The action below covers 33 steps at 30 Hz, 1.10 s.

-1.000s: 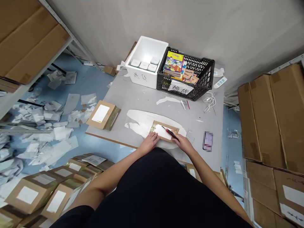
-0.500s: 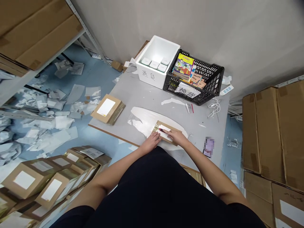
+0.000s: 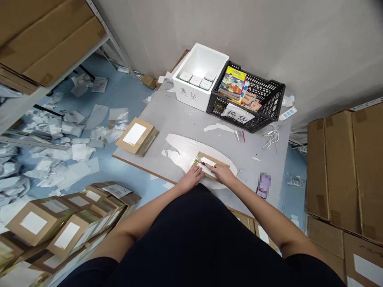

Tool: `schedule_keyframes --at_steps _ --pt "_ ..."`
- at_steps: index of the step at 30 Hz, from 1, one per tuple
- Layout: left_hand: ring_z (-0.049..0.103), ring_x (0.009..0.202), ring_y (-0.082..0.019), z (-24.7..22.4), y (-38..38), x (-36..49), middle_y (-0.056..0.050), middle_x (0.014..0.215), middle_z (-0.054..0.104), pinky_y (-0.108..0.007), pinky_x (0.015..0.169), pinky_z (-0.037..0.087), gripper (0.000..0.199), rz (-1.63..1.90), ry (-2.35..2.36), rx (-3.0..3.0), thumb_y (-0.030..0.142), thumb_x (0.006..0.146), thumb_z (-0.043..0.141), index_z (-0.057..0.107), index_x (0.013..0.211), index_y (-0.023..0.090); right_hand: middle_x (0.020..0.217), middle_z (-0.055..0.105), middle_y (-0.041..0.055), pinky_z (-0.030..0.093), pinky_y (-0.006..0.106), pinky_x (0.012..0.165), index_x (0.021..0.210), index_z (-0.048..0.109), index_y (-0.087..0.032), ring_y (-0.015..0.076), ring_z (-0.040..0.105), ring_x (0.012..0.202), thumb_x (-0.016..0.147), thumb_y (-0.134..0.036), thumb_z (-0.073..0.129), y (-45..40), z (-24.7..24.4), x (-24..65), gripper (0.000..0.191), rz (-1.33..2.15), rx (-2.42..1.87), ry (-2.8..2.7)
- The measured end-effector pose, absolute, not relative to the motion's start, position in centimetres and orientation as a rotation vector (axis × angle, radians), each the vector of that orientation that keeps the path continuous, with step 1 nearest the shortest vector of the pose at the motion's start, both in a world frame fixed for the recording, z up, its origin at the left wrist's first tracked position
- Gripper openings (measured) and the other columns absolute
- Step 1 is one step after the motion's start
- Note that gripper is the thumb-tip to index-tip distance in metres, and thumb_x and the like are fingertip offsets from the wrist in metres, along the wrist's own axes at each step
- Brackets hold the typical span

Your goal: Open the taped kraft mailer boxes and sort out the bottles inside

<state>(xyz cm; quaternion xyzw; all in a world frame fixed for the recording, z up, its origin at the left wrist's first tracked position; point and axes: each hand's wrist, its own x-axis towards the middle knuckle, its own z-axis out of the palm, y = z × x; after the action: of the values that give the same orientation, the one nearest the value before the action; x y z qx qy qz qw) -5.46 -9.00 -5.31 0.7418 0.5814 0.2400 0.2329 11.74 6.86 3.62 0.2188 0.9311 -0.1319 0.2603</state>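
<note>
A small flat cardboard box [image 3: 220, 162] with a white label and shiny tape on its left end lies on the grey table, close to my body. My left hand [image 3: 192, 177] rests on the box's near left corner, fingers stretched out and holding nothing. In my right hand [image 3: 222, 172] is a slim black tool with a red end [image 3: 204, 163], pointing left across the label; its exact kind is too small to tell. The index finger lies along it. Beneath the box is a pale, torn-edged patch [image 3: 176, 143] on the tabletop.
Another labelled box [image 3: 134, 136] sits at the table's left edge. At the back stand a white foam box [image 3: 191, 97] and a black crate [image 3: 260, 115] of books. A phone [image 3: 264, 185] lies right. Stacked cartons [image 3: 64, 237] and scattered paper [image 3: 80, 151] cover the floor at left.
The view has shifted very slightly. Both hands, the box and the slim tool stay almost where they were.
</note>
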Motion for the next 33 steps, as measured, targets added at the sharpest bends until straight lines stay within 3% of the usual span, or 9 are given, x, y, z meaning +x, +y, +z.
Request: schedule_keyframes --at_steps 7,15,23,33 --pt "0.035 0.138 -0.032 -6.1 -9.2 -5.6 -0.018 0.140 0.047 -0.059 0.115 0.022 0.057 0.692 1.584 2.059 0.006 0.080 0.056 0.048 0.135 0.019 0.112 0.060 0.0074 0.038 0.030 0.076 0.152 0.007 -0.044 0.0213 0.062 0.089 0.094 -0.016 0.041 6.9 3.1 12.5 0.073 -0.333 0.576 2.516" --pt "0.036 0.136 -0.032 -6.0 -9.1 -5.5 -0.018 0.141 0.046 -0.059 0.112 0.028 0.058 0.496 1.665 2.248 0.011 0.083 0.056 0.044 0.139 0.017 0.113 0.060 0.0070 0.037 0.029 0.075 0.152 0.001 -0.043 0.0209 0.061 0.092 0.094 -0.020 0.044 6.9 3.1 12.4 0.076 -0.306 0.589 2.472" --pt "0.039 0.133 -0.033 -5.7 -8.9 -5.4 -0.018 0.138 0.049 -0.056 0.112 0.030 0.055 0.379 1.698 2.291 0.013 0.082 0.058 0.048 0.136 0.015 0.105 0.063 0.0033 0.038 0.027 0.075 0.151 0.014 -0.046 0.0185 0.061 0.090 0.095 -0.017 0.041 7.8 4.1 13.3 0.068 -0.363 0.561 2.539" --pt "0.039 0.134 -0.032 -5.6 -8.8 -5.3 -0.019 0.139 0.048 -0.057 0.113 0.027 0.058 0.353 1.683 2.256 0.013 0.081 0.061 0.047 0.138 0.016 0.101 0.064 0.0034 0.039 0.025 0.075 0.151 0.019 -0.044 0.0179 0.061 0.087 0.094 -0.015 0.043 8.3 4.3 13.8 0.068 -0.377 0.553 2.540"
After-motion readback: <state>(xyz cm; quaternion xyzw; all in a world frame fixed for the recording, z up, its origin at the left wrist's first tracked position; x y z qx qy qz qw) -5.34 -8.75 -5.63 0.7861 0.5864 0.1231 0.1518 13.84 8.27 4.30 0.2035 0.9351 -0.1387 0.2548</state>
